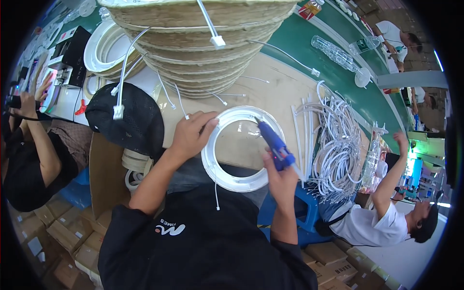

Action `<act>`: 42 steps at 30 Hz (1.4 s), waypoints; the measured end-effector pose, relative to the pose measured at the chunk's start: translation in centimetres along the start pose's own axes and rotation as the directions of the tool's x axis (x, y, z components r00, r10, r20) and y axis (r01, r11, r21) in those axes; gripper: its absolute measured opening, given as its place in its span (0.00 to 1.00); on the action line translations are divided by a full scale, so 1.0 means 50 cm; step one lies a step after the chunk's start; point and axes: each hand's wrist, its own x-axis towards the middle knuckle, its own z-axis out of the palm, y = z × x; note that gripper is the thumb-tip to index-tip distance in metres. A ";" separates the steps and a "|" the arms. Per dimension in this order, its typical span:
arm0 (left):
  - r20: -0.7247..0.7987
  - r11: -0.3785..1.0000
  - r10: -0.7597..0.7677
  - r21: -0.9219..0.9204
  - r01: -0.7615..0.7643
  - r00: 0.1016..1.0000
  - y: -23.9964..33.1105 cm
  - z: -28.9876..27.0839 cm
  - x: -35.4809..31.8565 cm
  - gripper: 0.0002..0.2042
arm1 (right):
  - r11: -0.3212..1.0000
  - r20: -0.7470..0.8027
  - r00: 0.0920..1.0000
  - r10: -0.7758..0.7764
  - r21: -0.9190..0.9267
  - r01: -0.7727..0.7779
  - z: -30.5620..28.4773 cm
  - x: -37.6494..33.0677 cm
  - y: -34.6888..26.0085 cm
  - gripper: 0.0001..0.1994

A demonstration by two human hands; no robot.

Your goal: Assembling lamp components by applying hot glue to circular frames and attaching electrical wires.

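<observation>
A white ring [237, 183] lies on the work surface before me, and a short white wire with a plug hangs from its near edge. My left hand [193, 135] grips the ring's upper left rim, with the thumb on top. In my right hand [282, 181] is a blue glue gun [275, 145], my fingers wrapped round its handle. Its nozzle points at the inside of the ring's far right rim. Whether the tip touches the ring I cannot tell.
A tall stack of round beige rings [203, 58] with dangling wires stands beyond my hands. White cables [336, 150] lie in a heap at right. A black mesh cap [125, 116] is at left. Plastic bottles [333, 53] lie farther back. People sit at both sides.
</observation>
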 end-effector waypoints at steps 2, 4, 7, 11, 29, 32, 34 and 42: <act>0.021 0.995 0.065 0.078 -0.067 0.998 0.000 0.005 0.004 0.11 | 0.980 0.061 0.998 -0.011 -0.199 0.023 0.012 0.011 -0.031 0.13; 0.003 0.999 0.050 0.019 -0.050 0.999 -0.015 0.003 0.007 0.11 | 0.969 0.044 0.997 -0.061 -0.236 0.070 0.021 0.018 -0.019 0.13; -0.002 0.995 -0.033 -0.095 0.033 0.999 -0.026 0.002 0.005 0.12 | 0.977 0.005 0.999 -0.049 -0.209 0.049 0.020 0.017 -0.018 0.16; -0.004 0.984 -0.119 -0.137 0.117 0.993 -0.019 -0.005 0.006 0.14 | 0.968 0.012 0.997 -0.080 -0.238 0.080 0.021 0.022 -0.014 0.20; -0.056 0.976 -0.142 -0.175 0.130 0.988 -0.015 0.004 0.008 0.10 | 0.959 0.119 0.990 0.072 -0.282 -0.035 0.031 0.044 -0.027 0.24; -0.058 0.976 -0.139 -0.174 0.128 0.989 -0.017 0.006 0.007 0.11 | 0.958 0.123 0.991 0.060 -0.287 -0.022 0.031 0.043 -0.018 0.24; -0.060 0.977 -0.140 -0.173 0.128 0.988 -0.019 0.006 0.007 0.11 | 0.957 0.114 0.993 0.029 -0.289 0.005 0.028 0.039 -0.019 0.24; -0.057 0.975 -0.144 -0.180 0.132 0.988 -0.019 0.006 0.006 0.10 | 0.948 0.171 0.976 0.132 -0.309 -0.074 0.019 0.031 -0.032 0.23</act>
